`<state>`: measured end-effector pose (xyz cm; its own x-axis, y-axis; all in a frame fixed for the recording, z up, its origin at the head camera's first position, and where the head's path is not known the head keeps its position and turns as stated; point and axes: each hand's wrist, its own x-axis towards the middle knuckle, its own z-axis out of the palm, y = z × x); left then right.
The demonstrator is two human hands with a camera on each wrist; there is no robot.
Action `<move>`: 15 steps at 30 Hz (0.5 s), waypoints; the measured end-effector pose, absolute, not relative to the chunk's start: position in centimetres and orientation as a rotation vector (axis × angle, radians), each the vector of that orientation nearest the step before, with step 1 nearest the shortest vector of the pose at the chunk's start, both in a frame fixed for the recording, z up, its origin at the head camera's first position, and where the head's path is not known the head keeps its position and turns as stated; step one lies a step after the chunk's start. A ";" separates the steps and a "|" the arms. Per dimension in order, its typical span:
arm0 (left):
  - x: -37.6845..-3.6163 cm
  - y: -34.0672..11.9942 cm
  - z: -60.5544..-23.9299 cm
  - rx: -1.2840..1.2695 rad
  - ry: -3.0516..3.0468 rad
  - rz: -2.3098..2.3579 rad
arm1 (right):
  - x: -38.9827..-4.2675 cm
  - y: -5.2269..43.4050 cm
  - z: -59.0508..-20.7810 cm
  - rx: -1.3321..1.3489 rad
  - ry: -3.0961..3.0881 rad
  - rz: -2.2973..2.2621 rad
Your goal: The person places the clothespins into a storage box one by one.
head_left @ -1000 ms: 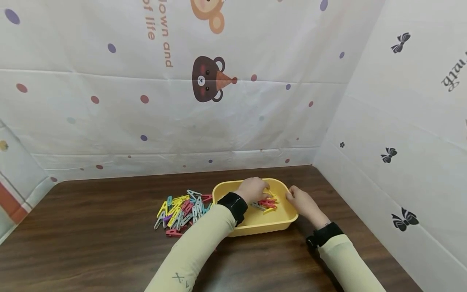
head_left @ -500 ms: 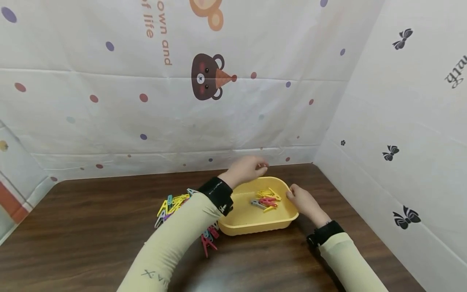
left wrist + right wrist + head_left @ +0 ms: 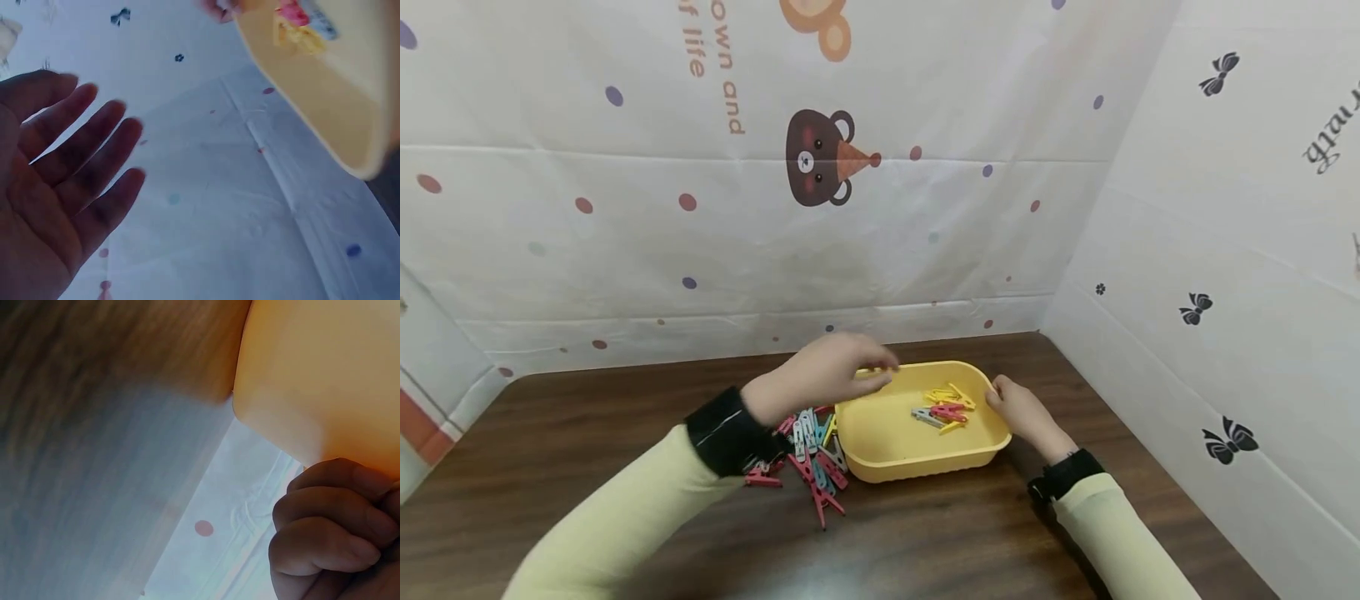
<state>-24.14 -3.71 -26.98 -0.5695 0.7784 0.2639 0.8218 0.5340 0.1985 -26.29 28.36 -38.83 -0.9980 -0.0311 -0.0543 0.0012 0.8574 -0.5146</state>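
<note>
Yellow plastic tub: rectangular, rounded corners, shallow, matte; seated on dark wood-grain table toward the 3 o'clock side, close to the corner of the two printed wall sheets. Inside, at the 1 o'clock part of the floor, small cluster of clothespins, yellow, red and grey.

Left hand: raised above the tub's 10 o'clock corner, fingers extended and spread, nothing gripped. Right hand: at the tub's 3 o'clock rim, fingers curled against the outer wall, gripping the rim.

Loose pile of clothespins on the table just beside the tub's 9 o'clock wall: red, blue, grey, yellow, lying crossed over one another; partly covered by the left wrist and black cuff. Bear print on the back wall sheet at 12 o'clock; black bow prints on the side sheet at 3 o'clock.

Head view: whole layout, both hands, both clothespin groups. Left wrist view: open palm with separated fingers, confirming the empty hand; tub rim at upper right, with red and yellow pins visible inside; table pile out of frame. Right wrist view: curled knuckles against the tub's smooth outer wall, blurred table surface at 9 o'clock; thumb position hidden; tub contents not visible.
</note>
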 end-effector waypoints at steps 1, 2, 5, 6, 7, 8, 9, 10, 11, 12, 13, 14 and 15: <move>-23.6 -4.6 -27.4 -1.389 -2.643 -0.430 | -26.3 28.3 -38.8 -0.025 2.966 -0.821; -23.0 -5.5 -27.8 -1.397 -2.668 -0.404 | -26.2 28.3 -38.8 -0.022 2.965 -0.819; -21.6 -7.8 -29.7 -1.383 -2.759 -0.341 | -26.2 28.3 -38.8 -0.015 2.962 -0.823; -21.1 -8.5 -30.4 -1.355 -2.807 -0.334 | -26.2 28.3 -38.8 -0.016 2.962 -0.825; -20.7 -9.2 -31.1 -1.316 -2.859 -0.329 | -26.2 28.3 -38.8 -0.019 2.961 -0.828; -20.3 -9.8 -31.8 -1.259 -2.921 -0.326 | -26.1 28.4 -38.9 -0.019 2.961 -0.830; -20.0 -10.4 -32.5 -1.183 -2.991 -0.339 | -26.1 28.4 -38.9 -0.018 2.958 -0.834; -19.7 -10.9 -33.1 -1.110 -3.042 -0.340 | -26.1 28.4 -38.9 -0.025 2.958 -0.836; -19.4 -11.4 -33.7 -1.043 -3.081 -0.344 | -26.2 28.4 -38.9 -0.026 2.958 -0.838; -19.2 -11.8 -34.3 -0.986 -3.104 -0.341 | -26.2 28.5 -38.9 -0.027 2.958 -0.837; -19.1 -12.1 -34.8 -0.938 -3.115 -0.333 | -26.2 28.5 -38.9 -0.026 2.959 -0.839; -19.0 -12.4 -35.3 -0.895 -3.121 -0.337 | -26.2 28.6 -38.9 -0.030 2.964 -0.836; -18.9 -12.7 -35.7 -0.877 -3.114 -0.340 | -26.2 28.6 -38.9 -0.026 2.964 -0.839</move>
<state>-18.94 -12.68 -35.70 -0.8489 0.5261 -0.0502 0.5029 0.8333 0.2294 -26.19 28.62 -38.91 -0.9980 -0.0330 -0.0544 0.0004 0.8518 -0.5239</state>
